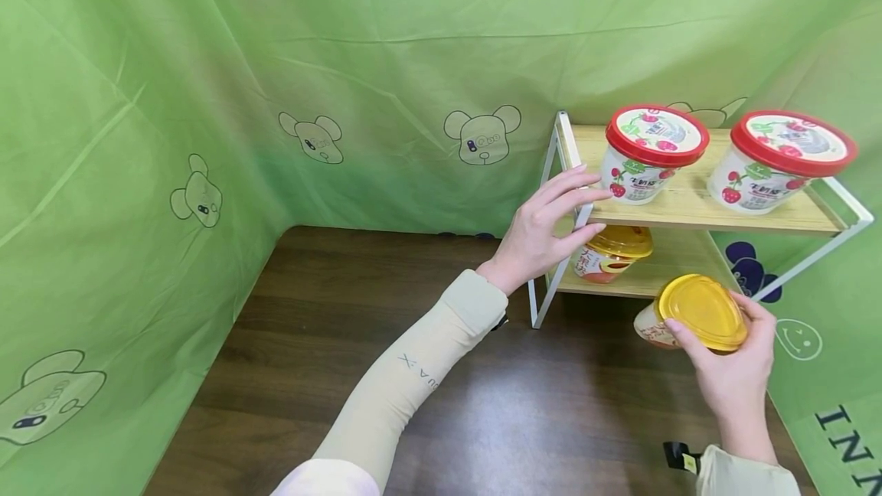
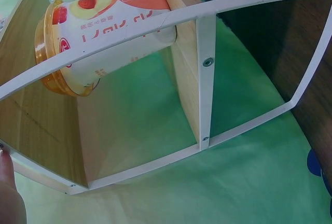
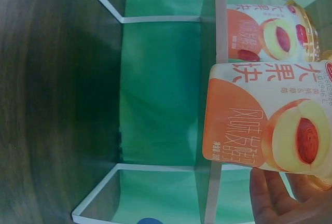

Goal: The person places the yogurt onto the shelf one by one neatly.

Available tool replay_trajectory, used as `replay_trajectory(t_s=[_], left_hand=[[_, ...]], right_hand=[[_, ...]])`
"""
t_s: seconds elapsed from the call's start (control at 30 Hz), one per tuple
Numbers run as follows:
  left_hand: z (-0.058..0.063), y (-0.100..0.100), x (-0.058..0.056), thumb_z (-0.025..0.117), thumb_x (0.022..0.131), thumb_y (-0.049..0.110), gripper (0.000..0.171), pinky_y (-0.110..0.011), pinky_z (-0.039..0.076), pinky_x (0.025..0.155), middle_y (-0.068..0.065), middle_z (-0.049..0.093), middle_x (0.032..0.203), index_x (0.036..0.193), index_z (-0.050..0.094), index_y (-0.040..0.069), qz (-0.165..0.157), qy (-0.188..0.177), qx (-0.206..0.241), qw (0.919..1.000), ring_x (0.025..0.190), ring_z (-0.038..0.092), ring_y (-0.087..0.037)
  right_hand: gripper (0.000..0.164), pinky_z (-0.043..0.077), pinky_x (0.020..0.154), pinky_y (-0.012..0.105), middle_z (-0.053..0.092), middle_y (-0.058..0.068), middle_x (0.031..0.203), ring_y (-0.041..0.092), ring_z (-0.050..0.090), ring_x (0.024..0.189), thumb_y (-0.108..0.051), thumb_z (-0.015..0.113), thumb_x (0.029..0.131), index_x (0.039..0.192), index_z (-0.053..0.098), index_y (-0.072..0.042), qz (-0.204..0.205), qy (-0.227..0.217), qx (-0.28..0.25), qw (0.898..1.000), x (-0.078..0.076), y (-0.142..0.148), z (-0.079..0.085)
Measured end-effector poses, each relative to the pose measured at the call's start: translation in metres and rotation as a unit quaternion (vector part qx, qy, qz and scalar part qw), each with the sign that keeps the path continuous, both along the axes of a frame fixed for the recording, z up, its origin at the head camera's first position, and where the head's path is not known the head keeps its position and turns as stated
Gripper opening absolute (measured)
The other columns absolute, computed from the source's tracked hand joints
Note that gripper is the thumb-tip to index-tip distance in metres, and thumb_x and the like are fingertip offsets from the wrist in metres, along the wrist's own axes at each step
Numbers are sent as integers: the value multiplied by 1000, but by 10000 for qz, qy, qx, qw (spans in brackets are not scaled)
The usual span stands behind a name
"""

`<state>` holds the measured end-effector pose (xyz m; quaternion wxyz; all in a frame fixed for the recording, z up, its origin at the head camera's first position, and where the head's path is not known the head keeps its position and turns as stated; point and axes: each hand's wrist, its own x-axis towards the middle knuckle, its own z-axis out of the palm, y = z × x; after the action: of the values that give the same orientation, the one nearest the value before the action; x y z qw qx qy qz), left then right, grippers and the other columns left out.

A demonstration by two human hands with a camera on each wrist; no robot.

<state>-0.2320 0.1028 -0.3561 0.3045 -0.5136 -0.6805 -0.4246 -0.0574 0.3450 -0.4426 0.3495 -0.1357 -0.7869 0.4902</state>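
A yogurt cup with a yellow lid (image 1: 701,312) is held tilted in my right hand (image 1: 737,362), in front of the lower shelf. Its peach-printed side (image 3: 270,117) faces the right wrist view. My left hand (image 1: 540,224) touches the front left corner of a two-tier rack, its fingers fairly straight over the upper board (image 1: 668,209) and the thumb lower down. Behind that thumb, a second yellow-lidded yogurt cup (image 1: 602,266) stands on the lower board (image 1: 671,255). A red-lidded cup (image 1: 637,178) stands on the upper board near my left fingertips.
Another red-lidded cup (image 1: 758,182) stands at the right on the upper board. White metal frame posts (image 1: 816,262) bound the rack's sides. Green printed cloth (image 1: 386,83) hangs behind and at both sides. Below is a dark wooden surface (image 1: 331,343).
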Motion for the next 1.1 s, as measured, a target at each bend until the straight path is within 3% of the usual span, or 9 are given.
replay_trajectory(t_s=[0.17, 0.4, 0.8, 1.1], left_hand=[[1, 0, -1, 79, 91, 17, 38, -32, 27, 119, -15, 58, 138, 125, 69, 2, 35, 33, -15, 10000, 143, 39, -22], [0, 1, -1, 79, 92, 17, 38, -32, 27, 119, -14, 59, 137, 125, 69, 3, 62, 56, -35, 10000, 143, 39, -21], [0, 1, 0, 79, 91, 16, 37, -32, 27, 119, -15, 59, 137, 125, 69, 2, 18, 31, 1, 10000, 143, 39, -21], [0, 1, -1, 79, 91, 16, 37, -32, 27, 119, -15, 59, 136, 124, 69, 2, 6, 45, 14, 10000, 143, 39, -20]], right_hand=[[88, 41, 98, 13, 55, -4, 132, 12, 53, 117, 12, 85, 68, 145, 48, -10, 78, 256, -8, 9996, -2, 3, 1], [88, 40, 99, 14, 54, 2, 137, 13, 52, 118, 12, 85, 69, 145, 50, -13, 45, 272, -40, 9996, -2, 4, 3], [87, 39, 101, 17, 53, -3, 137, 15, 51, 120, 11, 85, 67, 144, 53, -11, 63, 512, 54, 9987, -2, 6, 6], [86, 38, 101, 18, 55, 1, 139, 17, 51, 121, 12, 84, 66, 144, 54, -10, 131, 678, 65, 9976, -6, 12, 11]])
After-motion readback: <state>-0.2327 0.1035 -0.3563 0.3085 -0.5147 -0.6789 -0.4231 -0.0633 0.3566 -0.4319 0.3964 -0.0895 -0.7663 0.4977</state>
